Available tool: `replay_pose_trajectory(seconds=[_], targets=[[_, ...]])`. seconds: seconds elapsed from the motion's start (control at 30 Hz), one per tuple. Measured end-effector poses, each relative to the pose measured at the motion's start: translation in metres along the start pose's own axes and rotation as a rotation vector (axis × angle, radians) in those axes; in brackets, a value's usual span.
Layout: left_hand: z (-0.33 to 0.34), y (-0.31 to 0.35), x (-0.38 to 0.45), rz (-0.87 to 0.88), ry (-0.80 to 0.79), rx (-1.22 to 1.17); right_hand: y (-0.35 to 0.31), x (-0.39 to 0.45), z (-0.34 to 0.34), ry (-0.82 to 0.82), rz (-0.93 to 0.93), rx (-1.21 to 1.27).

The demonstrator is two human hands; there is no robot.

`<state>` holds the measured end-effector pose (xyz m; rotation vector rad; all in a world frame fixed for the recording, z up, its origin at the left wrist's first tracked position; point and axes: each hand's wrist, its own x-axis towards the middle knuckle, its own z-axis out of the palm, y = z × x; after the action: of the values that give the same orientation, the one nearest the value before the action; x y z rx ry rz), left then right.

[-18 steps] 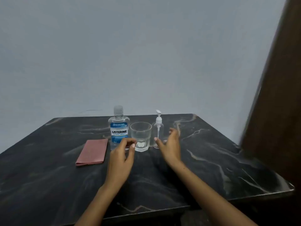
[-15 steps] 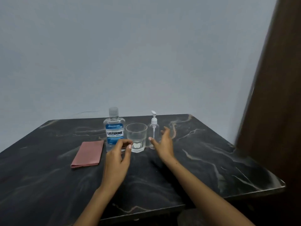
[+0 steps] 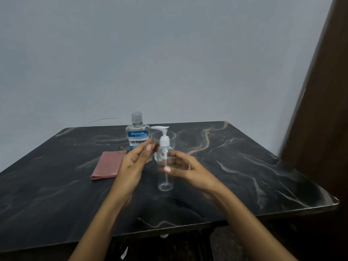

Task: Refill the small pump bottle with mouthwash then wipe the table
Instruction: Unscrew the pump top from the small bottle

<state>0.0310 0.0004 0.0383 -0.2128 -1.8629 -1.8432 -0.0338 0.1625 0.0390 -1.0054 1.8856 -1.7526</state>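
The small clear pump bottle (image 3: 165,162) with a white pump head is upright in front of me, and it looks empty. My right hand (image 3: 185,171) grips its body from the right, thumb across the front. My left hand (image 3: 135,162) hovers just left of the pump with straight fingers, holding nothing. Behind them stands the mouthwash bottle (image 3: 137,134) with a blue label and its clear cap on. A clear drinking glass (image 3: 170,137) stands to its right, partly hidden by the pump bottle. A folded pink cloth (image 3: 109,164) lies flat to the left.
The dark marble-patterned table (image 3: 244,166) has its front edge near me and its right corner at the lower right. A grey wall runs behind it. A dark wooden panel (image 3: 323,110) stands close on the right.
My right hand has taken the pump bottle from beside the glass and brought it toward me. My left hand has risen from near the glass to beside the pump.
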Motion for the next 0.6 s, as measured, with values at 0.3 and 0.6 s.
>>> replay_pose_trajectory(seconds=[0.3,0.6], targets=[[0.0,0.021,0.006,-0.007,0.065,-0.123,0.001,0.003,0.02,-0.123,-0.029,0.074],[0.004,0.022,0.002,-0.02,0.13,-0.056,0.02,0.017,0.024,0.236,-0.104,-0.165]])
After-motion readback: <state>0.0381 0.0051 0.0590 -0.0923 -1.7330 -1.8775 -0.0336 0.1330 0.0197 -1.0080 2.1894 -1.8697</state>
